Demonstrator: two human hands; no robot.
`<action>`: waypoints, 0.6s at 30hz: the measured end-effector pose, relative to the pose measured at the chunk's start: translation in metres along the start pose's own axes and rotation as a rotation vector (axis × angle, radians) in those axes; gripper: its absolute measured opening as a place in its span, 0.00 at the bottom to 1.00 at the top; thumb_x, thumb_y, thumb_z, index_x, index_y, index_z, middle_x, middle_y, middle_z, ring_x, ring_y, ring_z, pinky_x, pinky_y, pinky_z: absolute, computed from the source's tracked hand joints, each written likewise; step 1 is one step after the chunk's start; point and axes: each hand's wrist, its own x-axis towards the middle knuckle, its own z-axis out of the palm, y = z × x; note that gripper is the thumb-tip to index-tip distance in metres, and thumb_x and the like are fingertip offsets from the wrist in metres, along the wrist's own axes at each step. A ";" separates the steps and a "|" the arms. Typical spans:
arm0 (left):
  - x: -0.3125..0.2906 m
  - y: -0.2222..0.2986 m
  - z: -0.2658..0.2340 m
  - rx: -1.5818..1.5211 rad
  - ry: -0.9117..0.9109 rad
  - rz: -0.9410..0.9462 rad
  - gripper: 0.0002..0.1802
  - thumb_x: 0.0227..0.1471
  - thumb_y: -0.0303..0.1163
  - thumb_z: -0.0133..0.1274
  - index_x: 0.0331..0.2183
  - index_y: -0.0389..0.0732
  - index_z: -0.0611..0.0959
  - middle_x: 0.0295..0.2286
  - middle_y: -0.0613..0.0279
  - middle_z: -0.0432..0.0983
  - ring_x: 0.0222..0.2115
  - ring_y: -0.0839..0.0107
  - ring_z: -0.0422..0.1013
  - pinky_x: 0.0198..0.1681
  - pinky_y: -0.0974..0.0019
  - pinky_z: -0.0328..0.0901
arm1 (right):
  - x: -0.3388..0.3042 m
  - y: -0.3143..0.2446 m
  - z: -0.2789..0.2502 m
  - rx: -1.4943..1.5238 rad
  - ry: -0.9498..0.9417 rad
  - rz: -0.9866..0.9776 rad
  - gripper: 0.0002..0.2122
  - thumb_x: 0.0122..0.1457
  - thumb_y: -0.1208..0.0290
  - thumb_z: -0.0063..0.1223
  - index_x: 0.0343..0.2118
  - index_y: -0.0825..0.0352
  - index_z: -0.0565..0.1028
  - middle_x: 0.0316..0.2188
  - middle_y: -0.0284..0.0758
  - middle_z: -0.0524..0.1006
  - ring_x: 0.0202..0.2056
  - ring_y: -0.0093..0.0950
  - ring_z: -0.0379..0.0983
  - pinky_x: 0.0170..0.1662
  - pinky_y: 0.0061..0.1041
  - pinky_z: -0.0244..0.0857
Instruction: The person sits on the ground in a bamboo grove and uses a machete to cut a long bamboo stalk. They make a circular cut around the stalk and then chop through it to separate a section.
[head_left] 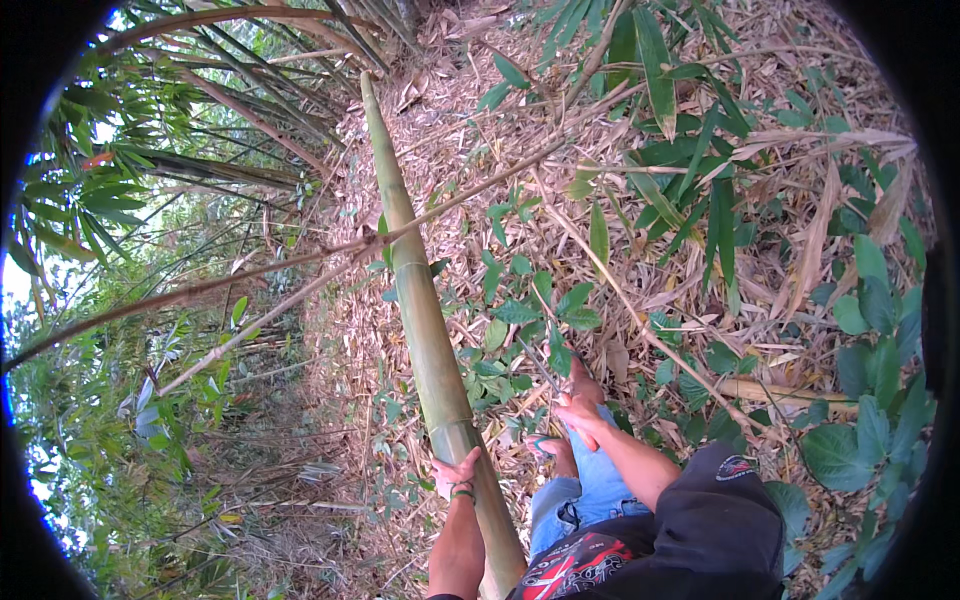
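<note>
A thick green bamboo pole (432,350) runs from the lower edge up to a narrow, pointed far end. My left hand (457,473) is wrapped round its near part, just below a joint; a dark band circles the wrist. To the right of the pole, in front of my leg, my right hand (578,412) is closed round the handle of a machete. Its thin blade (540,366), seen nearly edge-on, points up and left among small green leaves. Some fingers of both hands are hidden from this side.
A long thin dry branch (290,262) crosses over the pole. Bamboo stems (215,168) crowd the upper left. Dry leaves (470,170) cover the ground, with leafy plants (860,440) at the right. My sandalled foot (543,446) stands near the pole.
</note>
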 end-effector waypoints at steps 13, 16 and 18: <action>-0.006 0.018 -0.004 -0.049 0.007 0.001 0.76 0.17 0.72 0.68 0.63 0.39 0.59 0.57 0.37 0.64 0.54 0.44 0.69 0.55 0.49 0.66 | -0.023 -0.033 -0.020 -0.083 0.144 0.043 0.28 0.47 0.48 0.60 0.36 0.76 0.81 0.37 0.54 0.80 0.40 0.46 0.79 0.45 0.39 0.72; -0.006 0.020 -0.009 -0.059 -0.045 -0.008 0.77 0.17 0.71 0.68 0.64 0.39 0.57 0.57 0.37 0.64 0.54 0.44 0.68 0.56 0.49 0.66 | -0.025 -0.035 -0.020 -0.084 0.152 0.034 0.28 0.46 0.51 0.59 0.39 0.75 0.80 0.40 0.54 0.80 0.43 0.47 0.79 0.48 0.39 0.71; -0.006 0.020 -0.009 -0.057 -0.035 -0.008 0.78 0.17 0.71 0.69 0.64 0.39 0.56 0.57 0.37 0.64 0.54 0.44 0.68 0.56 0.49 0.66 | -0.025 -0.035 -0.019 -0.076 0.144 0.052 0.28 0.45 0.52 0.58 0.40 0.74 0.80 0.41 0.54 0.79 0.44 0.47 0.78 0.47 0.40 0.71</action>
